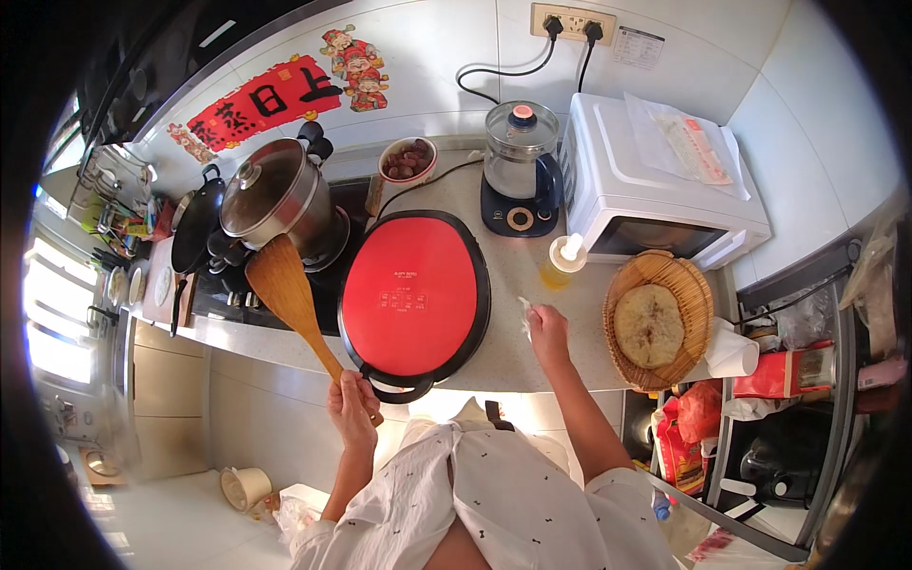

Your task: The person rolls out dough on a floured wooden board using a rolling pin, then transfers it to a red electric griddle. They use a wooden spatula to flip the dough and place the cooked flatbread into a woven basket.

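Note:
My left hand [353, 399] grips the handle of a wooden spatula [288, 285], its broad blade raised at the stove's edge. My right hand [549, 329] is closed on a crumpled white tissue [526, 317] above the counter. Between them lies a round electric griddle [412, 296] with a red lid and black rim, closed. A flatbread [649, 325] rests in a woven basket [616, 356] right of my right hand. Just beyond that hand stands an oil bottle [556, 274] with a white top, holding yellow liquid.
A lidded steel pot [274, 196] stands on the black stove [221, 292], beside a black wok [196, 221]. Farther back are a bowl of dark red fruit [407, 161], a glass electric kettle [520, 171] and a white microwave [641, 171]. A shelf rack [844, 370] stands at the right.

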Motion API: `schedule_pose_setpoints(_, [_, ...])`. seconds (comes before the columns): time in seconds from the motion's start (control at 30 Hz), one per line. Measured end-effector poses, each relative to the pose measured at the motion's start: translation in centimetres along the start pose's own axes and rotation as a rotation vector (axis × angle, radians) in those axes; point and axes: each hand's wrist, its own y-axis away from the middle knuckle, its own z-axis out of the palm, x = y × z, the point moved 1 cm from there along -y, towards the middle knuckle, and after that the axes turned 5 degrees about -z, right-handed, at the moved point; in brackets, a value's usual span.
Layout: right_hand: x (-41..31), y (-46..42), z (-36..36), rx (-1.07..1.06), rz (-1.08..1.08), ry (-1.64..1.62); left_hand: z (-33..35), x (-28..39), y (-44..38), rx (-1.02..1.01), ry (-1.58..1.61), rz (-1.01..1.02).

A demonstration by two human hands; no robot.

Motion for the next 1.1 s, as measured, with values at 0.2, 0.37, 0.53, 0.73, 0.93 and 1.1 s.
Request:
schedule_pose_setpoints(0.2, [-2.3,-7.4,4.5,0.044,-0.007,-0.154,-0.1,-0.2,0.1,0.0,-0.045,0.034])
schedule_pose_setpoints(0.37, [-1.9,-9.7,6.4,-0.083,-0.102,-0.025,-0.2,-0.5,0.0,0.012,-0.057,0.0])
schedule_pose_setpoints(0.53, [-0.4,-7.8,2.8,-0.473,-0.042,0.123,-0.9,-1.3,-0.4,0.022,-0.043,-0.002])
schedule_pose_setpoints(0.73, [-2.6,-6.9,3.1,-0.145,-0.057,-0.094,-0.8,-0.9,-0.2,0.049,-0.061,-0.037])
schedule_pose_setpoints(0.93, [-3.3,-7.6,3.2,0.017,-0.042,-0.155,-0.7,-1.0,-0.4,0.012,-0.082,-0.017])
schedule_pose_setpoints(1.1, [-1.3,-10.3,6.2,0.045,0.031,-0.116,-0.9,-1.1,-0.4,0.003,-0.096,0.019])
